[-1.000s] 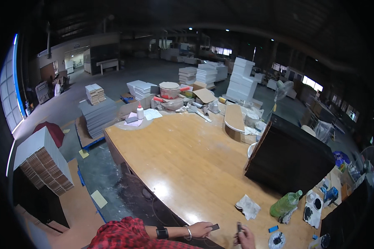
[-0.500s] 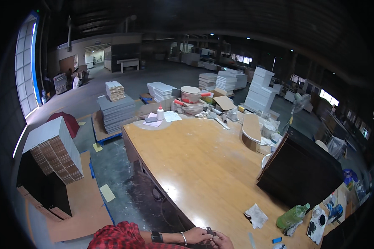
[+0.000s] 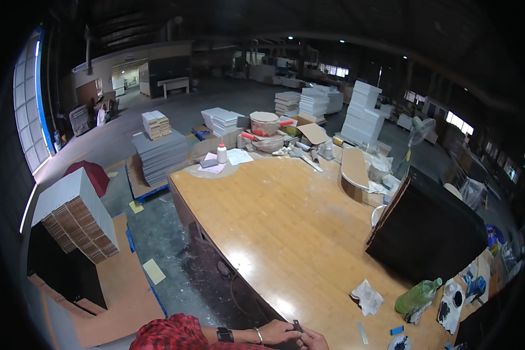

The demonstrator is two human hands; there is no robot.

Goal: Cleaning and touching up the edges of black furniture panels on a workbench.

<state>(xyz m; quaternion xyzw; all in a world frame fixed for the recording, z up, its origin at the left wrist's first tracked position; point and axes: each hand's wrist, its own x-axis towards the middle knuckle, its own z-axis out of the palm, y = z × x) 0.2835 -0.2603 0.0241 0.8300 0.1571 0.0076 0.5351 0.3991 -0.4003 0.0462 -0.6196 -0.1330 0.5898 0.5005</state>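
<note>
At the near edge of the wooden table (image 3: pixel 256 216), both my hands are close together. My left hand (image 3: pixel 279 332), below a dark watch and a metal bracelet, has its fingers bent and closed around a small dark flat piece (image 3: pixel 297 325). My right hand (image 3: pixel 314 340) meets it from the other side, fingers closed at the same piece. The kind of piece is too small to make out, and the lower part of my right hand is cut off by the frame edge. A thin pale strip (image 3: pixel 363 333) and a small blue block (image 3: pixel 396 330) lie to the right.
On the table's right stand a large black panel (image 3: pixel 431 227), a green bottle (image 3: pixel 417 296) and a crumpled stained cloth (image 3: pixel 367 297). A white glue bottle (image 3: pixel 221 153) and a red-rimmed bucket (image 3: pixel 264 124) sit at the far end. Stacked boards (image 3: pixel 79 213) stand on the left.
The view has shifted slightly, so table items appear a little farther right and lower. My hands stay together on the small dark piece.
</note>
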